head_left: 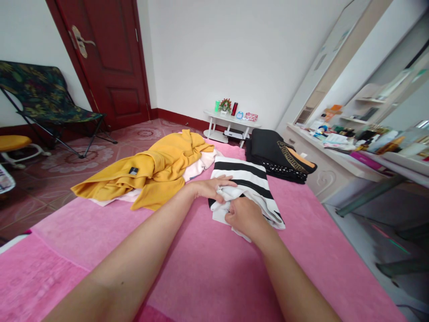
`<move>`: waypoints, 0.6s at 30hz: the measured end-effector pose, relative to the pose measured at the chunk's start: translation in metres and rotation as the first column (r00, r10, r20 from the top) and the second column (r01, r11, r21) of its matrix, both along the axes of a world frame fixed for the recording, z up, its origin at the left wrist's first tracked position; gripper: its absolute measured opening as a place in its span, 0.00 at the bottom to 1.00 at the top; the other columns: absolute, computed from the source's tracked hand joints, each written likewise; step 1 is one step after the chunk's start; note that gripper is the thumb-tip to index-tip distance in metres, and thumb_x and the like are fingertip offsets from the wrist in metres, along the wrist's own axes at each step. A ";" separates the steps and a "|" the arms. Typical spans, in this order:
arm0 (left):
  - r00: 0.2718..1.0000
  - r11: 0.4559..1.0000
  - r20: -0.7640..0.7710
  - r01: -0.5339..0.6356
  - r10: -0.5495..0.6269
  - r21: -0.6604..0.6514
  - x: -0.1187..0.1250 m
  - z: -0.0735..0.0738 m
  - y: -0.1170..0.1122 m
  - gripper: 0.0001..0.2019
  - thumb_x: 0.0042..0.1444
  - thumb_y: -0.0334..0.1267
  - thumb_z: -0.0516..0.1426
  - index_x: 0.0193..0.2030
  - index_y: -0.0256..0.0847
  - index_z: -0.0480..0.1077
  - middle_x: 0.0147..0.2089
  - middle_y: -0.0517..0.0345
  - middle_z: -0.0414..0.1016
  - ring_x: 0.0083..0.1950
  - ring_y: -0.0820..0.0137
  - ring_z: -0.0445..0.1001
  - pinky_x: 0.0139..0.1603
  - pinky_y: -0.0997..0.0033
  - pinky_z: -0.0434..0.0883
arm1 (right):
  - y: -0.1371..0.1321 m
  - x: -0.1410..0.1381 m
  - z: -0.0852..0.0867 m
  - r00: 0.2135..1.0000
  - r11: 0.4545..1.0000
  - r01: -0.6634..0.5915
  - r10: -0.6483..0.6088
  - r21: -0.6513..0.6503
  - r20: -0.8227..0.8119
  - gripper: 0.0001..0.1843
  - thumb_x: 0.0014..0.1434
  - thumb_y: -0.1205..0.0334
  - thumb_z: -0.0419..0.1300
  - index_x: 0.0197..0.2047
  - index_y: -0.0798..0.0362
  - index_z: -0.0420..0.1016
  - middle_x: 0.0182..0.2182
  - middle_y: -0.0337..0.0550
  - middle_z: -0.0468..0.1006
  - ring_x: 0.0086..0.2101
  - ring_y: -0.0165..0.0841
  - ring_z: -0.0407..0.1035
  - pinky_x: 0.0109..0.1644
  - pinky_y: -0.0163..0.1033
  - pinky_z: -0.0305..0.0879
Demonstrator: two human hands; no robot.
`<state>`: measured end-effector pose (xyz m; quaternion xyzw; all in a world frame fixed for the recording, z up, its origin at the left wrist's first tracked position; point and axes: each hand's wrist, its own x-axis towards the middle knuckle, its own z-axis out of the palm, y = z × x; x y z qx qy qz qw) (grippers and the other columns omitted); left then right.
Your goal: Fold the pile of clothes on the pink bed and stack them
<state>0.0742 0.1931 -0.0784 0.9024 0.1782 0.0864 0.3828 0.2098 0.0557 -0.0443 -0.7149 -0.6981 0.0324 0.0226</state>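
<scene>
A black-and-white striped garment (244,179), partly folded, lies on the pink bed cover (208,268) in front of me. My left hand (214,188) rests on its left side, fingers stretched out over the white cloth. Curled closed, my right hand (244,217) grips the bunched white near part of the same garment; its fingertips are partly hidden. To the left spreads a rumpled yellow garment (157,165), with a pale pink garment (201,164) showing from under it. A stack of folded dark clothes (275,152) sits beyond the striped one, to the right.
A dressing table (338,156) crowded with small items stands along the right. At the far wall is a low white table (231,118) with a plant and small objects. A folding chair (50,98), a yellow stool (15,142) and a red door (110,58) are at left.
</scene>
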 end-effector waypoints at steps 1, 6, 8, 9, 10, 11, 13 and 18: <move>1.000 1.000 0.007 0.001 -0.001 -0.003 0.000 0.000 0.000 0.41 0.43 0.46 0.64 0.65 0.48 0.56 0.73 0.54 0.37 0.72 0.58 0.34 0.69 0.56 0.40 | 0.001 0.006 0.000 0.996 0.999 -0.008 0.005 -0.033 -0.087 0.07 0.48 0.64 0.56 0.23 0.54 0.75 0.21 0.46 0.77 0.26 0.35 0.72 0.28 0.34 0.59; 1.000 1.000 0.022 0.002 -0.002 -0.024 -0.002 0.000 0.000 0.40 0.44 0.46 0.64 0.65 0.49 0.57 0.73 0.56 0.38 0.72 0.59 0.34 0.69 0.56 0.39 | 0.009 0.042 -0.002 0.728 0.932 -0.195 -0.071 -0.306 -0.682 0.08 0.48 0.63 0.53 0.20 0.54 0.68 0.16 0.37 0.73 0.16 0.26 0.64 0.21 0.30 0.57; 1.000 0.999 0.022 0.003 -0.002 -0.038 -0.002 0.001 0.000 0.40 0.44 0.46 0.64 0.65 0.49 0.57 0.73 0.55 0.37 0.72 0.60 0.33 0.69 0.57 0.39 | 0.012 0.051 -0.004 0.613 0.915 -0.242 -0.114 -0.324 -0.782 0.08 0.48 0.62 0.54 0.21 0.55 0.69 0.16 0.36 0.72 0.15 0.24 0.62 0.20 0.29 0.57; 1.000 0.999 0.023 0.003 -0.002 -0.045 -0.002 0.001 -0.001 0.39 0.44 0.46 0.64 0.65 0.48 0.57 0.73 0.55 0.37 0.72 0.60 0.32 0.69 0.57 0.38 | 0.013 0.054 -0.005 0.577 0.912 -0.257 -0.121 -0.320 -0.808 0.08 0.48 0.62 0.55 0.21 0.56 0.69 0.15 0.36 0.72 0.15 0.23 0.61 0.20 0.28 0.57; 1.000 0.999 0.026 0.004 -0.003 -0.053 -0.002 0.001 -0.001 0.39 0.44 0.45 0.64 0.65 0.48 0.57 0.73 0.55 0.37 0.72 0.60 0.32 0.69 0.58 0.38 | 0.013 0.055 -0.006 0.551 0.912 -0.268 -0.120 -0.311 -0.826 0.08 0.48 0.61 0.55 0.21 0.56 0.69 0.15 0.36 0.71 0.14 0.23 0.60 0.19 0.28 0.56; 1.000 0.998 0.030 0.004 -0.002 -0.061 -0.002 0.001 -0.001 0.39 0.45 0.45 0.64 0.65 0.47 0.57 0.73 0.54 0.37 0.72 0.60 0.32 0.69 0.58 0.38 | 0.014 0.057 -0.007 0.530 0.911 -0.279 -0.118 -0.304 -0.840 0.09 0.48 0.62 0.55 0.21 0.56 0.69 0.15 0.36 0.71 0.14 0.22 0.59 0.19 0.28 0.54; 0.999 0.997 0.042 0.002 0.001 -0.072 -0.002 0.001 -0.001 0.38 0.45 0.45 0.64 0.64 0.47 0.58 0.73 0.54 0.37 0.72 0.60 0.33 0.69 0.58 0.37 | 0.015 0.058 -0.010 0.498 0.906 -0.302 -0.115 -0.296 -0.860 0.09 0.48 0.62 0.56 0.21 0.56 0.69 0.14 0.35 0.70 0.13 0.22 0.57 0.17 0.28 0.51; 0.999 0.998 0.054 0.009 -0.005 -0.069 -0.002 -0.002 0.001 0.39 0.44 0.45 0.65 0.64 0.49 0.58 0.73 0.56 0.38 0.72 0.58 0.35 0.69 0.58 0.38 | 0.017 0.062 -0.014 0.469 0.898 -0.325 -0.118 -0.295 -0.876 0.08 0.48 0.62 0.56 0.23 0.56 0.72 0.12 0.34 0.69 0.12 0.22 0.54 0.15 0.28 0.49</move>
